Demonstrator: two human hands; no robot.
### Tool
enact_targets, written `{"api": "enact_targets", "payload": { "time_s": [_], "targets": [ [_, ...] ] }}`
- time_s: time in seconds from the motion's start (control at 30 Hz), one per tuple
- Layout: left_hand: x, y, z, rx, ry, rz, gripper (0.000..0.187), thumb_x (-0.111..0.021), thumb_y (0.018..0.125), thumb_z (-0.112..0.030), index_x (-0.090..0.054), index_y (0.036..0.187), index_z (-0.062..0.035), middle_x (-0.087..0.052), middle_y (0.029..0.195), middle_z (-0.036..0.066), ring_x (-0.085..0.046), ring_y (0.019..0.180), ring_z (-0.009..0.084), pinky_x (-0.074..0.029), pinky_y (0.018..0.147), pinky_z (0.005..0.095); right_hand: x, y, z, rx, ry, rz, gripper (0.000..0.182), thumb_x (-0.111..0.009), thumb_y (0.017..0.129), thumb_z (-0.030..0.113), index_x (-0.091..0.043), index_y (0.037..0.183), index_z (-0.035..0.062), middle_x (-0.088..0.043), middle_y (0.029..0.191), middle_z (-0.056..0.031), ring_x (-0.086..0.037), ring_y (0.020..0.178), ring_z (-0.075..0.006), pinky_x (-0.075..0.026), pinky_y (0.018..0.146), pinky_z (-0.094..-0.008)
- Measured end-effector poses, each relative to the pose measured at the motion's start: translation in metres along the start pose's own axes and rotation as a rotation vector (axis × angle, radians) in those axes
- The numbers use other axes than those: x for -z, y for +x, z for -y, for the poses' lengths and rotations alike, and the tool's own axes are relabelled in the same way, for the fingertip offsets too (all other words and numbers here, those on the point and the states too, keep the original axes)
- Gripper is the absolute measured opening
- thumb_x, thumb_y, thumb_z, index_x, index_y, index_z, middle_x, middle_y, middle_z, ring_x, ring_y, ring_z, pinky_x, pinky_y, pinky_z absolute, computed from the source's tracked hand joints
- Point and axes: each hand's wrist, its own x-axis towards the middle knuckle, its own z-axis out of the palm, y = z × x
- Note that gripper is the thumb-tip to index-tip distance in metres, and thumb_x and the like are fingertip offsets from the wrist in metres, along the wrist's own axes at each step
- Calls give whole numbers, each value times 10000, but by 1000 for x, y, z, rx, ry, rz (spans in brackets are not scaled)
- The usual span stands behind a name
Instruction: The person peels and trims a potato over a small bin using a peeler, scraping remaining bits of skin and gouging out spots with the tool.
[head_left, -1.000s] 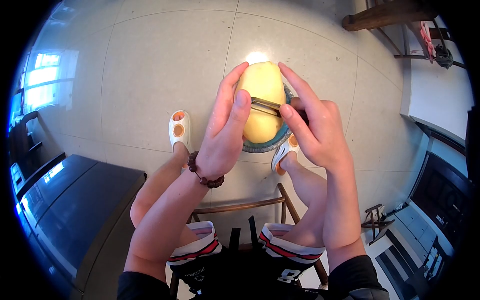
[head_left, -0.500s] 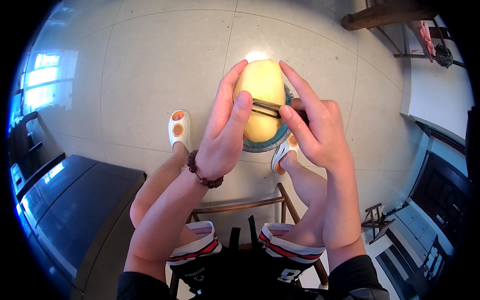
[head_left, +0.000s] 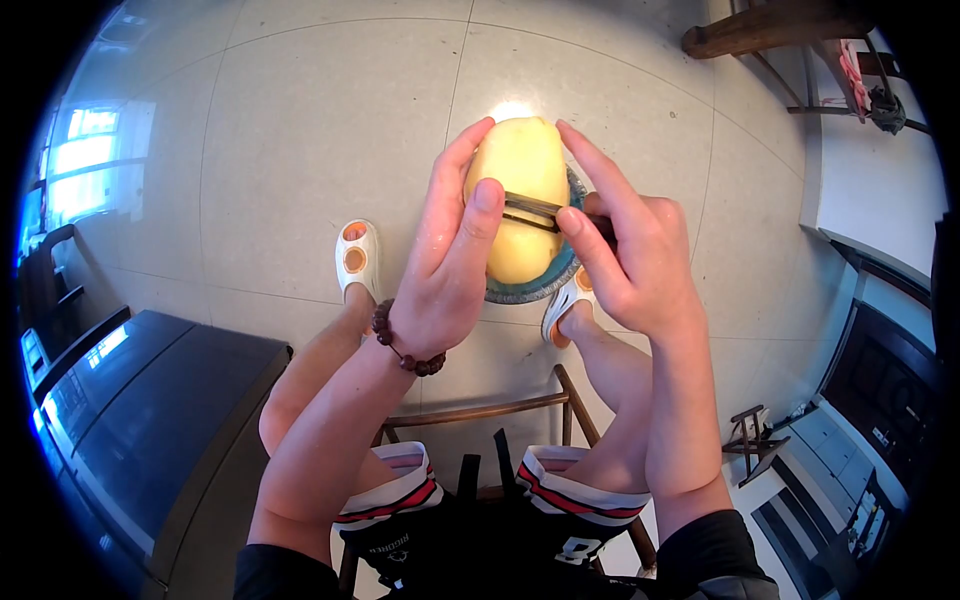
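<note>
A large, pale yellow peeled potato [head_left: 520, 160] is held lengthwise in my left hand [head_left: 450, 245], whose fingers curve along its left side with the thumb on top. My right hand [head_left: 640, 255] is closed round the dark handle of a peeler [head_left: 532, 210]. The peeler's metal head lies across the lower half of the potato, touching or very near its surface. The index finger of my right hand stretches along the potato's upper right side. Part of the handle is hidden by my fingers.
Below the potato, a round blue-green container [head_left: 540, 287] with a crinkled grey rim stands on the tiled floor [head_left: 330, 120], between my feet in white clogs [head_left: 358, 258]. A dark glossy cabinet [head_left: 170, 400] is at left; wooden furniture [head_left: 770, 35] is at upper right.
The peeler's head has tilted and shifted slightly up the potato. Both hands and the potato have barely moved.
</note>
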Motion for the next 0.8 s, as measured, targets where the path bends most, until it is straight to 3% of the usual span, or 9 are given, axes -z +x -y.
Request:
{"api": "enact_targets", "payload": {
  "time_s": [0.8],
  "targets": [
    [-1,-2,-3,-11,135,-30,542,-377,1178,-327,-297,1604,-1,-515,1477,133,-516,1329,167,-435,1137,340,-5,2,0,69,-128,-61,522,-749,929,278,-662,1380,30,-625,563,-92,-623,477,-277,-474,496,-370]
  ]
}}
